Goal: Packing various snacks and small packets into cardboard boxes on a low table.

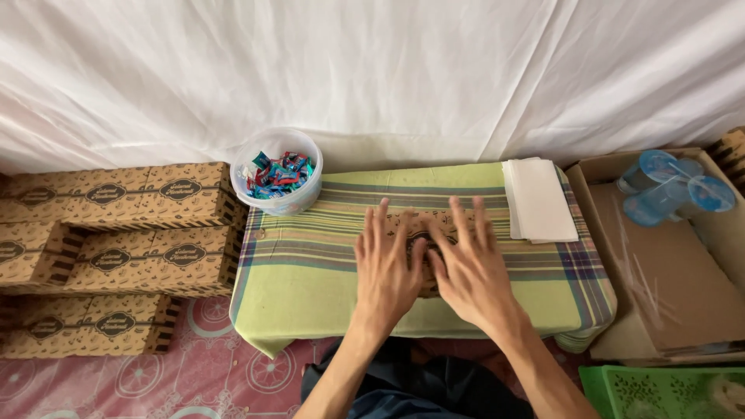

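Head view shows left hand point(386, 268) and right hand point(468, 268) pressing flat, fingers spread, on a brown patterned cardboard box point(419, 225) — light, thin-walled, easily crushed — best gripped by its long edges.

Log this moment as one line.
left hand flat on brown box | right hand flat on it | box on striped cloth | candy tub behind

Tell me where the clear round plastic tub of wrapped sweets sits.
The clear round plastic tub of wrapped sweets stands at the far left corner of the green striped tablecloth, beside the stacked brown cardboard boxes.
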